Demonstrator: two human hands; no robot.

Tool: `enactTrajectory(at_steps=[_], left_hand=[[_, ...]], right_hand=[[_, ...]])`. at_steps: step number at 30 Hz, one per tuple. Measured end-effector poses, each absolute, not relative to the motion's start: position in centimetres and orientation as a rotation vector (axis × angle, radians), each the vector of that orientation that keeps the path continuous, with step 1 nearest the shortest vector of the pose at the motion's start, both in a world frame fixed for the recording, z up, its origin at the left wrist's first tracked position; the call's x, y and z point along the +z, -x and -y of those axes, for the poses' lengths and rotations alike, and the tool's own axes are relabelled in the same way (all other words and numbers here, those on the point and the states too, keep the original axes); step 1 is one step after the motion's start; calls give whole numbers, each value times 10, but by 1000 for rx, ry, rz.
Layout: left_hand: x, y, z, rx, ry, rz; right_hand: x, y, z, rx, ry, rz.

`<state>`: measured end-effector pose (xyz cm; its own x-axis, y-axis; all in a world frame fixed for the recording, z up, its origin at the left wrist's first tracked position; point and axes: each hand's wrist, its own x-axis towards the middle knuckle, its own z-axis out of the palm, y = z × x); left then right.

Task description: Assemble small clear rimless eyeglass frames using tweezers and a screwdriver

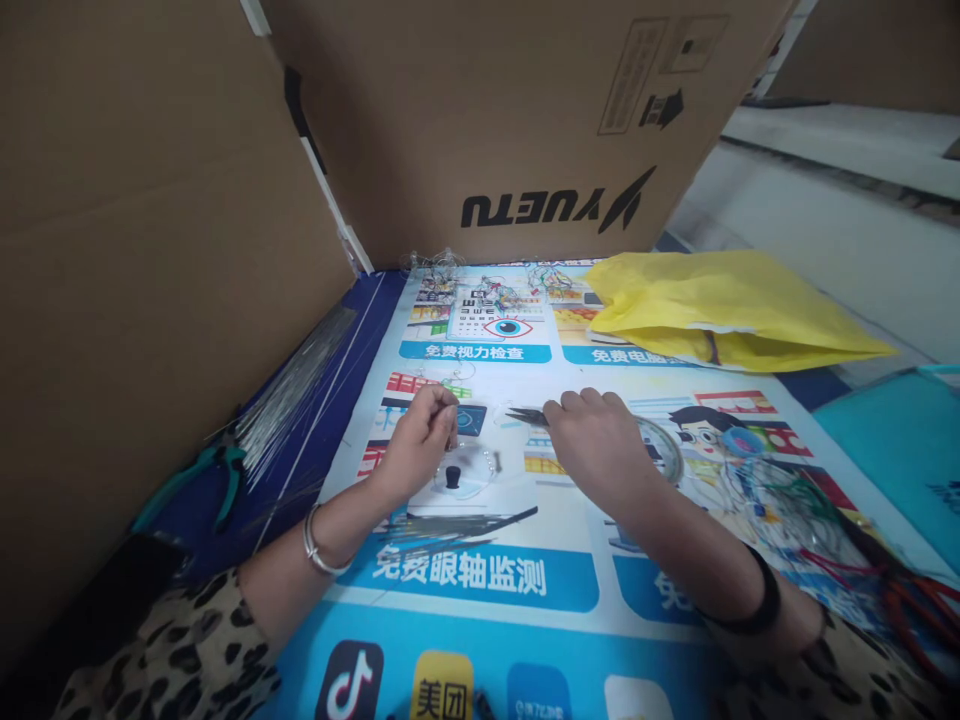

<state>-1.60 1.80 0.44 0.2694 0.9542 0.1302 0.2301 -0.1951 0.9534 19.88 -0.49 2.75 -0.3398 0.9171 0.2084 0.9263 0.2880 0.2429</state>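
Note:
My right hand (596, 440) is wrapped round a pair of pliers (527, 415), whose dark pointed jaws stick out to the left. The handles are hidden in the palm. Facing it, my left hand (429, 435) is closed in a pinch; what its fingers hold is too small to make out. Just below the left hand, a loop of small clear beads (491, 462) shows against the printed sheet. A bundle of thin straight wires (442, 528) lies nearer to me. Behind the right wrist is a round pale ring-shaped object (667, 445), partly hidden.
Cardboard walls (480, 130) stand at the back and left. Teal-handled pliers (199, 480) and thin wires (300, 380) lie at left. A yellow bag (720, 305), tangled coloured strands (795, 510) and red-handled scissors (911, 600) are at right. Wire pieces (495, 290) lie at the back.

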Motion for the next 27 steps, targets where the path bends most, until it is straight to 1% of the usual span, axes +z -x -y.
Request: enactTrajectory(at_steps=[4,6,11,13,19,27], left_hand=[[4,16,-17,1015,-1618,-1119],[4,16,-17,1027,-1637,-1108],[5,16,-11,998,-1759,-1058],[6,16,-10,983,-1793,-1040],[7,15,-11,941,-1749,-997],[9,13,-14,820,-1401,-916]], right_hand=[[42,-204,8,-487,1838,2494],[48,-204,8,-398,1858,2479],[49,-195,8,221,1792,2548],[44,-191,8,363,1744,2539],[31,-187,8,417,1729,2469],[27,-186,7,405,1777,2380]])
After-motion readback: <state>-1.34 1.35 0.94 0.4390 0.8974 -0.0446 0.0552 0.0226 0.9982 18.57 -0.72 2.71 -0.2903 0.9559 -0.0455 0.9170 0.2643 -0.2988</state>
